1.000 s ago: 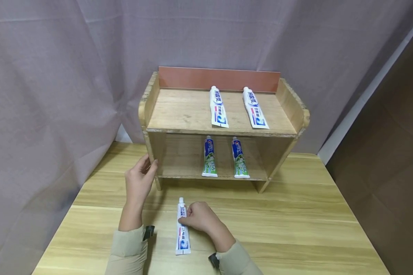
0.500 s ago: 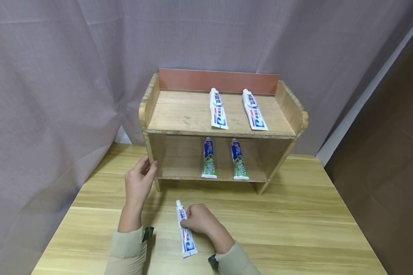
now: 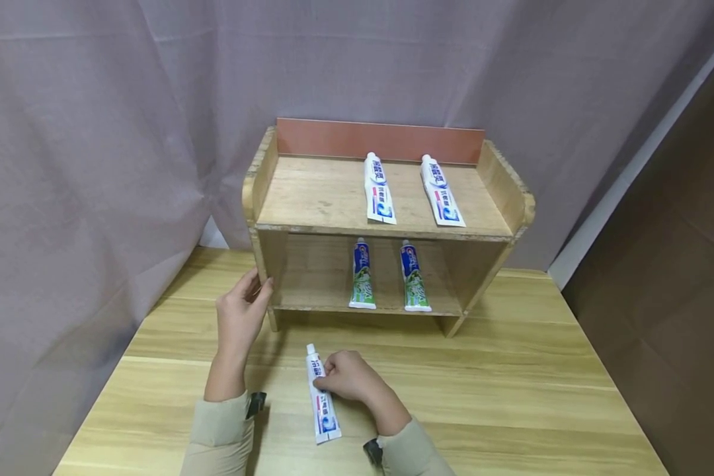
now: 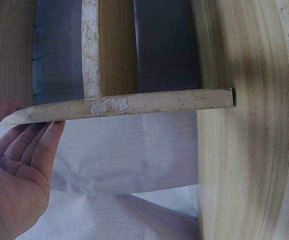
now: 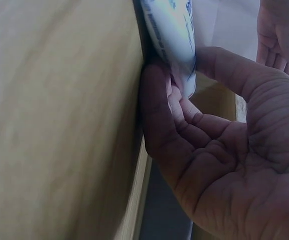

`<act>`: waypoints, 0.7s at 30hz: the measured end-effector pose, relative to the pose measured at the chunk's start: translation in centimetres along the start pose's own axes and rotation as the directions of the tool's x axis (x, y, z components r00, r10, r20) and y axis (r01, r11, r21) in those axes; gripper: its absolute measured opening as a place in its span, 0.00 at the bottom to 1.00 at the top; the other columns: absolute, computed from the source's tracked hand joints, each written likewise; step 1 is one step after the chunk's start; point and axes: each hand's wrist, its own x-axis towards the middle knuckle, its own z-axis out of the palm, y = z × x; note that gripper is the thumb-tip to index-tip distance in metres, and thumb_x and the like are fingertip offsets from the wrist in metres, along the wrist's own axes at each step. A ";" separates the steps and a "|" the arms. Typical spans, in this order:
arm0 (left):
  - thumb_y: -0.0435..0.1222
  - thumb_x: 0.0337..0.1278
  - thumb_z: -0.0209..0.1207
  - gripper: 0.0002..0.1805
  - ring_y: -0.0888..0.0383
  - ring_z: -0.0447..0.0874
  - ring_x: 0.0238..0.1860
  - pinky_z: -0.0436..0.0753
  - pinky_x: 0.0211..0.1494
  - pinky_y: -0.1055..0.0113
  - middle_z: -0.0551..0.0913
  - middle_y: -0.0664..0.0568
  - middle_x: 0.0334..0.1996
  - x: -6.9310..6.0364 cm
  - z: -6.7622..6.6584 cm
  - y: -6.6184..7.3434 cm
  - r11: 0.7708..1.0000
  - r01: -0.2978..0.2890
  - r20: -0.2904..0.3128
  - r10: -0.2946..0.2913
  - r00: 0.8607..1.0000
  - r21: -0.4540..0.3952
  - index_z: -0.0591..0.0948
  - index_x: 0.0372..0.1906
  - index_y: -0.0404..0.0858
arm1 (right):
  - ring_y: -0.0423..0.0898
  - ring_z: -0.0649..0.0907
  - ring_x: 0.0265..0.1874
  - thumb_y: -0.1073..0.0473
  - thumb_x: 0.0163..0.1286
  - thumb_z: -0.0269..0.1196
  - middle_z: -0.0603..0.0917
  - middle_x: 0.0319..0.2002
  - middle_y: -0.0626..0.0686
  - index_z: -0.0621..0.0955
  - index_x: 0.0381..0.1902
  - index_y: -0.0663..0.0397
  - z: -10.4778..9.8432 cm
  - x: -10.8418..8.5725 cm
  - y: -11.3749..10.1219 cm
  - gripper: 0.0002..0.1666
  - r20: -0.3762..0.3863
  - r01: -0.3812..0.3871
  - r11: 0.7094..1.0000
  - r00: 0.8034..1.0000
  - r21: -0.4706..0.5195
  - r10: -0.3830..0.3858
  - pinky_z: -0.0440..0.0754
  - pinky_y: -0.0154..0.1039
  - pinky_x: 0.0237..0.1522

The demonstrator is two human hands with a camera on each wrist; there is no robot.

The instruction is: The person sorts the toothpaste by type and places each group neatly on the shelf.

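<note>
My right hand [image 3: 351,377] pinches a white toothpaste tube [image 3: 323,413] low over the table, thumb on top. Its cap points toward the shelf and its flat end lies nearer me, angled a little right. In the right wrist view, thumb and fingers close round the tube [image 5: 177,35] near the wood surface. My left hand [image 3: 242,317] holds the left side panel of the small wooden shelf [image 3: 321,198]. The left wrist view shows the thumb on one side of that panel [image 4: 154,102] and the fingers [image 4: 47,147] on the other.
Two white toothpaste tubes [image 3: 380,188] [image 3: 443,192] lie on the top board, middle and right. On the lower board lie two blue-green toothpaste tubes [image 3: 362,274] [image 3: 415,277]. A grey curtain [image 3: 95,132] hangs behind the wooden table [image 3: 512,396].
The held white tube has turned slightly, its flat end swinging to the right. My left hand stays on the shelf's side panel, and the shelved tubes lie as before.
</note>
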 end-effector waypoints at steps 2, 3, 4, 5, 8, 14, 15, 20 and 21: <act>0.33 0.63 0.65 0.16 0.47 0.89 0.46 0.85 0.46 0.78 0.88 0.41 0.46 0.0 0.0 0.1 1.000 0.001 0.002 -0.001 1.000 -0.004 0.85 0.55 0.36 | 0.38 0.72 0.17 0.54 0.59 0.72 0.77 0.18 0.44 0.78 0.19 0.51 -0.1 0.0 0.1 0.16 0.009 -0.009 1.000 1.000 0.009 0.009 0.70 0.29 0.17; 0.32 0.63 0.65 0.16 0.47 0.89 0.46 0.85 0.46 0.78 0.88 0.41 0.47 0.0 0.0 0.1 1.000 0.001 0.003 -0.001 1.000 -0.004 0.85 0.55 0.36 | 0.38 0.72 0.17 0.54 0.59 0.72 0.77 0.18 0.44 0.78 0.19 0.52 -0.1 0.0 0.2 0.16 0.014 -0.010 1.000 1.000 0.017 0.010 0.70 0.29 0.17; 0.32 0.63 0.65 0.16 0.47 0.89 0.46 0.85 0.46 0.78 0.88 0.41 0.46 0.0 0.0 0.1 1.000 0.001 0.003 -0.001 1.000 -0.003 0.85 0.55 0.36 | 0.38 0.72 0.17 0.54 0.60 0.72 0.77 0.18 0.44 0.78 0.20 0.52 -0.1 0.0 0.2 0.16 0.017 -0.010 1.000 1.000 0.020 0.009 0.70 0.29 0.17; 0.32 0.63 0.65 0.16 0.47 0.89 0.46 0.85 0.46 0.78 0.88 0.41 0.47 0.0 0.0 0.2 1.000 0.002 0.002 -0.002 1.000 -0.004 0.85 0.55 0.36 | 0.38 0.73 0.17 0.54 0.59 0.73 0.78 0.18 0.44 0.79 0.20 0.52 -0.2 0.1 0.3 0.15 0.020 -0.009 1.000 1.000 0.028 0.008 0.71 0.29 0.17; 0.32 0.63 0.65 0.16 0.48 0.90 0.45 0.85 0.45 0.78 0.88 0.41 0.46 0.0 0.1 0.2 1.000 0.002 0.000 -0.002 1.000 -0.001 0.85 0.55 0.36 | 0.39 0.73 0.17 0.54 0.60 0.73 0.78 0.19 0.45 0.79 0.21 0.52 -0.5 0.0 0.5 0.15 0.028 -0.007 0.999 1.000 0.046 0.006 0.71 0.29 0.17; 0.33 0.64 0.65 0.16 0.48 0.89 0.46 0.85 0.46 0.78 0.87 0.41 0.47 0.0 0.1 0.2 1.000 0.000 0.007 0.000 1.000 -0.001 0.85 0.55 0.36 | 0.40 0.75 0.18 0.54 0.61 0.72 0.81 0.20 0.48 0.81 0.23 0.54 -1.4 -0.2 0.8 0.14 0.024 -0.014 0.993 1.000 0.116 0.012 0.74 0.30 0.18; 0.33 0.64 0.65 0.16 0.48 0.89 0.46 0.85 0.46 0.78 0.87 0.41 0.47 0.0 0.1 0.2 1.000 0.000 0.007 0.000 1.000 0.000 0.85 0.55 0.36 | 0.40 0.76 0.18 0.54 0.61 0.72 0.81 0.20 0.49 0.81 0.23 0.54 -1.6 -0.2 0.8 0.14 0.020 -0.014 0.992 1.000 0.129 0.011 0.75 0.30 0.18; 0.33 0.64 0.65 0.16 0.48 0.89 0.46 0.85 0.46 0.78 0.87 0.41 0.47 0.0 0.0 0.2 1.000 0.002 0.004 -0.002 1.000 0.006 0.85 0.55 0.36 | 0.45 0.80 0.19 0.55 0.61 0.72 0.84 0.21 0.54 0.81 0.25 0.56 -2.4 -0.4 0.7 0.13 0.002 -0.024 0.982 1.000 0.186 0.024 0.78 0.31 0.18; 0.33 0.64 0.65 0.16 0.48 0.89 0.46 0.85 0.46 0.78 0.87 0.41 0.47 0.0 0.0 0.2 1.000 0.003 0.004 -0.003 1.000 0.005 0.85 0.55 0.36 | 0.46 0.80 0.19 0.55 0.61 0.72 0.84 0.21 0.55 0.81 0.26 0.56 -2.5 -0.4 0.7 0.13 -0.002 -0.027 0.981 1.000 0.190 0.027 0.78 0.31 0.18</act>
